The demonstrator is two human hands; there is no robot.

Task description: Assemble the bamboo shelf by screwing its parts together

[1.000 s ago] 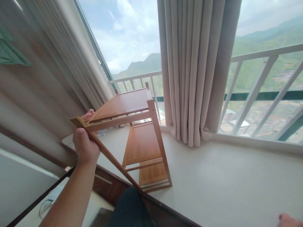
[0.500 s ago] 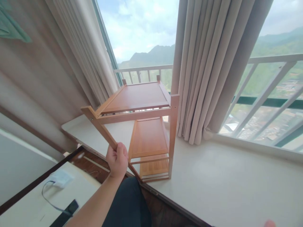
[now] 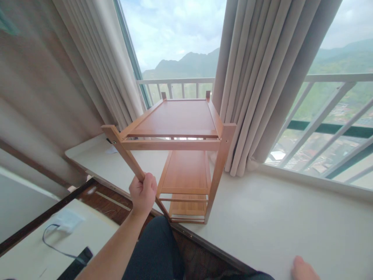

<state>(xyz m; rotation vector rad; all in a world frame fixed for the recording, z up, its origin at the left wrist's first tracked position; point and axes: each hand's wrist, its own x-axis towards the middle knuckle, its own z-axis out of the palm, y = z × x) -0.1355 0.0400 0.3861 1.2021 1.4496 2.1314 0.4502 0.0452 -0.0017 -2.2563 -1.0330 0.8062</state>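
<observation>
My left hand (image 3: 142,193) is closed around the near left post of a wooden shelf rack (image 3: 176,144). The rack has flat wooden tiers stacked one above another, and its posts stick up past the top board. Its foot stands on the white ledge, close to the dark front edge. Low at the right, part of my right hand (image 3: 304,269) shows over the ledge, apart from the rack. Most of its fingers lie outside the picture.
The white window ledge (image 3: 279,217) stretches right of the rack. Behind are a gathered grey curtain (image 3: 262,77) and a white railing (image 3: 189,81). At lower left, a pale surface (image 3: 37,249) bears a clear packet (image 3: 68,221) and a dark cord (image 3: 58,249). My knee (image 3: 154,249) is below the rack.
The rack's top has turned and shifted slightly right, now facing me more squarely, with my left hand still gripping the post. More of my right hand has come into view at lower right.
</observation>
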